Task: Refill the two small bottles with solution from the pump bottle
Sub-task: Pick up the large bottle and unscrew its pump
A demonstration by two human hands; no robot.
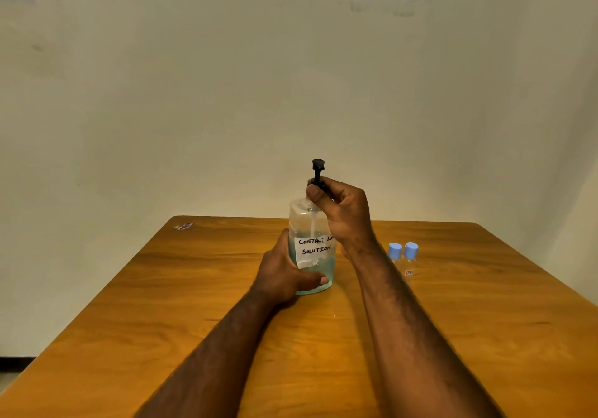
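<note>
The pump bottle (311, 246), labelled as contact lens solution and roughly half full of bluish liquid, stands upright near the middle of the desk (194, 288). The left hand (284, 275) wraps round its lower body, thumb across the front. The right hand (343, 213) is closed on the black collar under the raised pump head (318, 165).

It looks to me like the pump is being unscrewed. To do that well, the lower grip should pin the base flat while only the collar turns. Twisting the thin stem would do nothing. Once it is loose, lifting straight up would keep the dip tube from flicking drops.

The two small bottles (403, 255) stand just beside each other to the right, apart from the big one, with their blue caps (411, 250) on. These need removing before anything can go in.
</note>
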